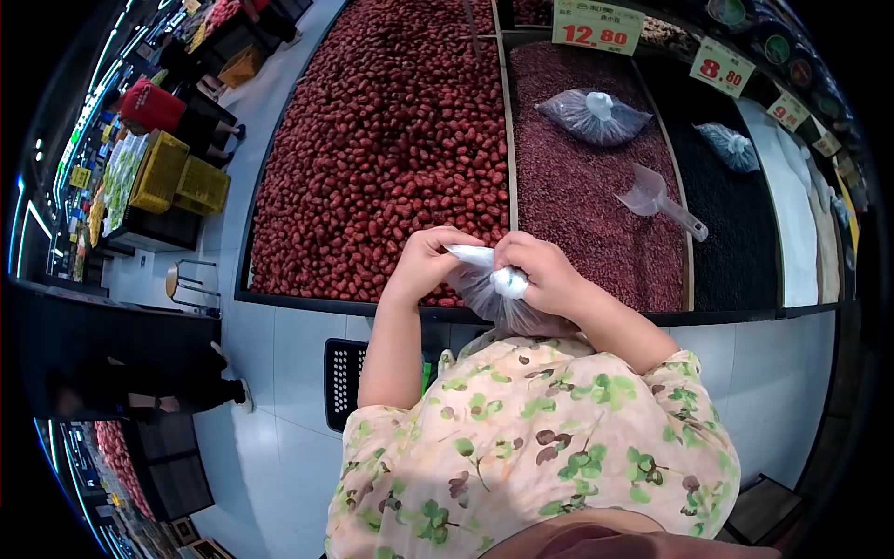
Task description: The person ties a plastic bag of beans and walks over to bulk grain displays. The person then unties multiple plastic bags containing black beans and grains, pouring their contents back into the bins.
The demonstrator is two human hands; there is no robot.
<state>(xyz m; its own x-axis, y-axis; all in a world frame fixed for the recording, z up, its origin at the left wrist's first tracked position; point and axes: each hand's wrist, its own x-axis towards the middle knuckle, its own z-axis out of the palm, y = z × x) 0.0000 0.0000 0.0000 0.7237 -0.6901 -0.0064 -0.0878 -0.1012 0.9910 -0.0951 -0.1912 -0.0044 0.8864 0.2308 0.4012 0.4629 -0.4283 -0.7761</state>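
Note:
In front of my chest is a clear plastic bag (484, 296), low over the front edge of the bins. White material is wrapped or bunched at its neck; I cannot tell whether it is a label, tape or twisted plastic. The fingers of my left hand (430, 265) pinch a white strip (472, 254) at the top. My right hand (542, 272) closes around the neck beside the white bunch (509, 282). What fills the bag is mostly hidden. Red dates (391, 158) lie heaped just beyond both hands.
Right of the dates, a bin of small reddish beans (596, 252) holds a tied bag (596, 115) and a clear scoop (656, 198). Another tied bag (729, 147) sits on black grain (726, 238). A black basket (346, 382) stands by my left side. People and yellow crates (200, 184) are further left.

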